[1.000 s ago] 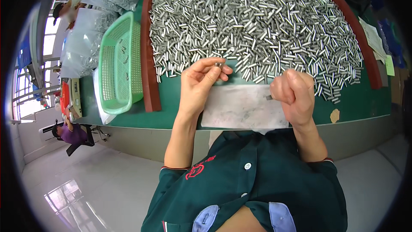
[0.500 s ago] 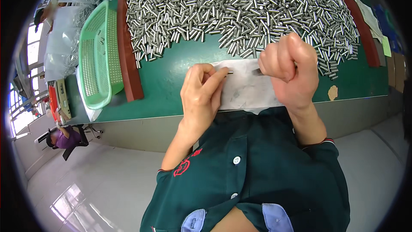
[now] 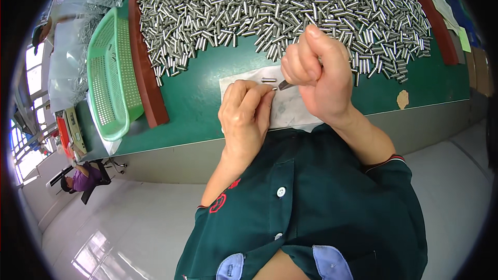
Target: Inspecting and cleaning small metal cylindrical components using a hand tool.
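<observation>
Silvery metal, shiny at its exposed end, the small pin (image 3: 275, 88) sits between the closed thumb and fingertips of the left hand (image 3: 241, 110), while the right hand (image 3: 320, 72) is clenched around a dark flat tool (image 3: 285, 85) just right of it. Well left of that pinch, a green perforated basket (image 3: 129, 78) holds a few small pieces. The pin points rightward toward the tool, its long axis running roughly sideways.

The bare right hand (image 3: 321, 72) is moving its dark, flat tool (image 3: 284, 85) leftward over the whitish rectangular sheet (image 3: 291, 110), and a silver cylindrical pin (image 3: 268, 80) is now lying there.
</observation>
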`<state>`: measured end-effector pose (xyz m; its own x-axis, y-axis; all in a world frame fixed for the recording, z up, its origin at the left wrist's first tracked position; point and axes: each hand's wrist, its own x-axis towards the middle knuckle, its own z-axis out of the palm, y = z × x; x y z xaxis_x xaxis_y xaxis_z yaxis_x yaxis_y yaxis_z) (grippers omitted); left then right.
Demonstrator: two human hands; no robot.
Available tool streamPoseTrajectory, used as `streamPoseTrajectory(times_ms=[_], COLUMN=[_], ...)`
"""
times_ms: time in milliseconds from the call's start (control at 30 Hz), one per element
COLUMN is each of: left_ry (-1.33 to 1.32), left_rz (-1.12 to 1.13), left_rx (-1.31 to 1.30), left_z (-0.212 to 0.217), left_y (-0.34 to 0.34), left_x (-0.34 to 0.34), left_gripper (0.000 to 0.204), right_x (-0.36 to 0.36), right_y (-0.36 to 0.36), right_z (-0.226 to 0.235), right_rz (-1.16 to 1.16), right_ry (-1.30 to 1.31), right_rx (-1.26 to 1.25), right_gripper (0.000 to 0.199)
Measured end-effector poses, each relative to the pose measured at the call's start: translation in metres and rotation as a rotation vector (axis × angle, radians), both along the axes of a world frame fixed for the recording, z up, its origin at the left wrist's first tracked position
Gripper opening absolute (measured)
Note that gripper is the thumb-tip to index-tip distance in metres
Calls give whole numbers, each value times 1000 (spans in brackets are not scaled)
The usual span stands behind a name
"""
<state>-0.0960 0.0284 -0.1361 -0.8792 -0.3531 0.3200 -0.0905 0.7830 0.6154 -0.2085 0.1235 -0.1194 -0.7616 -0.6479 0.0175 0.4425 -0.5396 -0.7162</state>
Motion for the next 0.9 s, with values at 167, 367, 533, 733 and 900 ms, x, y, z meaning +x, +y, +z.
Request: streamPoseTrajectory(times_ms=[167, 367, 533, 733, 900], left_ry=[10, 22, 25, 19, 7], left_rz=[9, 8, 8, 19, 19], left_rx=[13, 16, 18, 20, 32], left_z=[-1, -1, -1, -1, -1], left_y=[0, 0, 0, 0, 0], left_x=[0, 0, -1, -1, 0], left_gripper=[14, 14, 13, 13, 13], right_x=[2, 2, 2, 2, 3], right_y=[0, 0, 0, 0, 0], right_z=[-1, -2, -2, -2, -2], right_rz=[-7, 0, -3, 3, -8], right_ry=[-13, -15, -8, -11, 0], right_rx=[9, -9, -14, -30, -26], right_gripper=[44, 45, 45, 45, 45])
